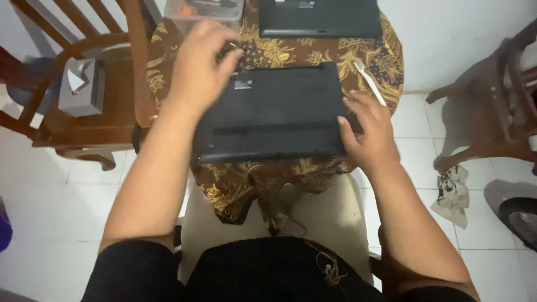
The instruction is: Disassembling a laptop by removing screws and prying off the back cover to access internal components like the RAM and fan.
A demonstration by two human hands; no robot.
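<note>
A black laptop [274,114] lies upside down, its underside up, on a small round table covered with a brown and gold patterned cloth [363,53]. My right hand [369,131] rests on the laptop's right edge, fingers spread over the corner. My left hand [198,64] is over the laptop's far left corner, fingers curled around a small dark object I cannot make out. A white plastic tool [369,81] lies on the cloth just beyond my right hand.
A second black laptop [320,18] sits at the table's far edge, beside a clear plastic box [210,11] of small parts. A wooden chair [84,95] with a grey tissue box [81,86] stands left. Another wooden chair [498,106] and a crumpled cloth [453,193] are right.
</note>
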